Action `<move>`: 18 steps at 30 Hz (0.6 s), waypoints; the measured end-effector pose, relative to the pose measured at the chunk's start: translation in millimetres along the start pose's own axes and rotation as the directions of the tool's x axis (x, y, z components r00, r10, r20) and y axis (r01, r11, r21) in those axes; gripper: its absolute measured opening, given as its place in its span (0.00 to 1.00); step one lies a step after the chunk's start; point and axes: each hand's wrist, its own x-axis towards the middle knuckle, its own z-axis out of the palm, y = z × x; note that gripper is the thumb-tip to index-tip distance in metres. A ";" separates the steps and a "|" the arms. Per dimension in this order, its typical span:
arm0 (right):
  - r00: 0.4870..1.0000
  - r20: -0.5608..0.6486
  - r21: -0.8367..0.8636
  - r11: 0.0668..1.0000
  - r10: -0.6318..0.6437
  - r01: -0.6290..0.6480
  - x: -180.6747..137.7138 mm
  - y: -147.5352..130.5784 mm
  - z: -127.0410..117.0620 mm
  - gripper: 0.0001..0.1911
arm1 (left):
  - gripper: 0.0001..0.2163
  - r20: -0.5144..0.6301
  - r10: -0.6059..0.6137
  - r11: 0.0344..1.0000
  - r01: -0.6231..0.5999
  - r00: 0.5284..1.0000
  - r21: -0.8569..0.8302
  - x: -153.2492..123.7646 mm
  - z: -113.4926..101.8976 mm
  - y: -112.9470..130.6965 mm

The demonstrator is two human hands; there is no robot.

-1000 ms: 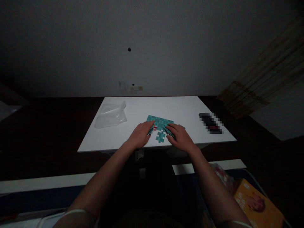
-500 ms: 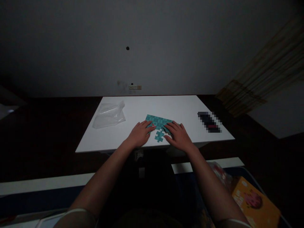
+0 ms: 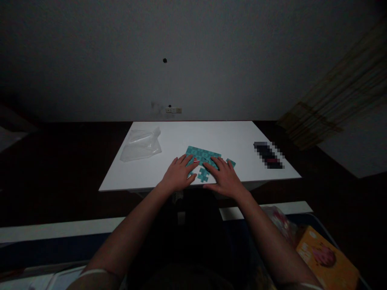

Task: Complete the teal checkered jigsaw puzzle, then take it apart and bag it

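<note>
A partly joined teal jigsaw puzzle lies face down near the front of a white table. My left hand rests flat on its left part, fingers spread, beside a spot of red and white. My right hand lies flat on its right part, fingers stretched forward. Between the two hands sits a small teal cluster of pieces. One more teal piece shows just beyond my right fingertips.
A clear plastic bag lies at the table's back left. A dark blurred object sits at its right. An orange box stands low at the right. The room around is dark.
Both hands have flattened out onto the puzzle, fingers now stretched and spread. The right hand slid slightly back, uncovering a teal piece beyond its fingertips.
</note>
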 end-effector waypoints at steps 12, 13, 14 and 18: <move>0.993 -0.065 0.033 0.995 -0.094 0.096 -5.4 -3.1 5.5 0.27 | 0.25 0.034 0.000 1.000 0.000 0.999 -0.013 -8.6 -2.9 5.4; 0.993 -0.082 0.045 0.995 -0.085 0.089 -5.2 -2.7 6.5 0.24 | 0.25 0.046 0.006 1.000 -0.006 0.999 -0.016 -10.0 -4.4 5.9; 0.992 -0.100 0.058 0.995 -0.073 0.079 -4.7 -2.2 7.6 0.21 | 0.25 0.059 0.014 1.000 -0.013 0.998 -0.018 -11.4 -6.1 6.2; 0.989 -0.144 0.104 0.994 -0.024 0.039 -1.5 0.4 11.6 0.15 | 0.29 0.092 0.058 0.998 -0.056 0.994 -0.025 -16.5 -13.4 4.6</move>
